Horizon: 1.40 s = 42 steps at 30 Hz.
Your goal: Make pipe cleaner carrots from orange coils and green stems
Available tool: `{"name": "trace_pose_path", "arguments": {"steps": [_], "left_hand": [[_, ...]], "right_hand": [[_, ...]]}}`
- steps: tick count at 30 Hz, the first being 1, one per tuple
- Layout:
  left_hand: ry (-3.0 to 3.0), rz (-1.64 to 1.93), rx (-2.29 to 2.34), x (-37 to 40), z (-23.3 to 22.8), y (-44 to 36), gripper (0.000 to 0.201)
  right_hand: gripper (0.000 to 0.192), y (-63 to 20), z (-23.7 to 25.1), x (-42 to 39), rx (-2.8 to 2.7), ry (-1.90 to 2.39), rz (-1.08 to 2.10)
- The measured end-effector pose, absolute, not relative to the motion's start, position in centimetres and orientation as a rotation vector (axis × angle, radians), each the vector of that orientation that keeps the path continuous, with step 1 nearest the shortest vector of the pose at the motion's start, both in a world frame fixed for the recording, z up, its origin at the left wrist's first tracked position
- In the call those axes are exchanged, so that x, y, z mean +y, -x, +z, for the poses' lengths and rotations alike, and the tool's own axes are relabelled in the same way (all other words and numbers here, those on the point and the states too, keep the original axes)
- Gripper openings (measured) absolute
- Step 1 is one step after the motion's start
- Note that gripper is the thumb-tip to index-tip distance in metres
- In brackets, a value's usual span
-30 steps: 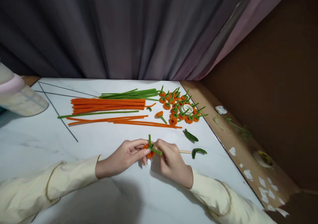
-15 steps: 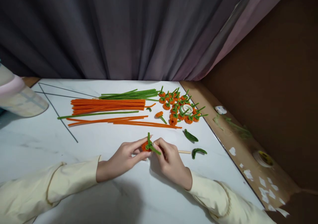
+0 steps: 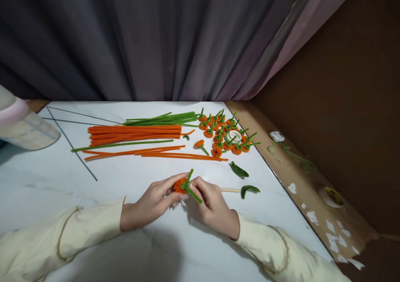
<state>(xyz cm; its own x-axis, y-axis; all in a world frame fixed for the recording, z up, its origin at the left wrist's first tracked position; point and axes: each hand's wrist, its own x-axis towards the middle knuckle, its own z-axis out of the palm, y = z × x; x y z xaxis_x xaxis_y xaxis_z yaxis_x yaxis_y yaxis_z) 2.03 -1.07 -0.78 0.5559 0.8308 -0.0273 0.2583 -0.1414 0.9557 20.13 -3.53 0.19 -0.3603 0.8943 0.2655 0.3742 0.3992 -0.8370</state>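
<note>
Between the fingers of my left hand [image 3: 156, 196] is a small pumpkin [image 3: 180, 185] made of orange pipe cleaner. A green pipe cleaner [image 3: 195, 194] sticks out from it, one end pointing up and the other down to the right. My right hand [image 3: 214, 200] pinches that green piece close to the pumpkin, thumb and forefinger together. Beside the right hand a thin wooden stick [image 3: 230, 190] lies on the table, partly hidden behind the hand. Short green pipe cleaner pieces [image 3: 240, 169] and a second curved green bunch [image 3: 250, 189] lie to its right.
Farther back are a bundle of orange pipe cleaners [image 3: 134, 134], a green bundle [image 3: 162, 118] and several finished pumpkins [image 3: 216, 151] around a tape roll [image 3: 234, 136]. A large cup [image 3: 34, 126] stands at left. Paper scraps [image 3: 331, 240] lie on the brown edge at right.
The pumpkin has turned in my left hand, so more of its orange side shows and the green ends tilt differently. Both hands stay in nearly the same place.
</note>
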Motion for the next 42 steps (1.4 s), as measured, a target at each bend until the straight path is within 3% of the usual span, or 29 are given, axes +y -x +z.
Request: {"name": "trace_pose_path", "arguments": {"steps": [4,10,16,19,32,42], "left_hand": [[-1.681,0.653,0.882,-1.0,-0.8,-1.9,0.032],[-1.571,0.637,0.800,-0.7,-0.7,-2.1,0.034],[-1.242,0.575,0.590,-0.2,-0.1,-2.5,0.037],[-1.168,0.519,0.528,-0.1,0.2,-2.4,0.039],[-1.303,0.528,0.647,-0.1,0.1,-2.4,0.036],[-1.516,0.485,0.690,-0.1,0.3,-2.2,0.030]], "right_hand": [[0.022,-20.2,0.0,-3.5,-1.909,1.062,0.924],[0.024,-20.2,-0.1,-3.6,-1.838,1.049,1.006],[0.009,-21.1,0.5,-3.2,-1.626,1.061,0.609],[0.017,-21.3,0.8,-2.7,-1.803,0.926,0.501],[0.024,-21.1,0.4,-2.6,-2.019,0.783,0.482],[0.019,-20.7,-0.1,-2.6,-2.000,0.819,0.447]]}}
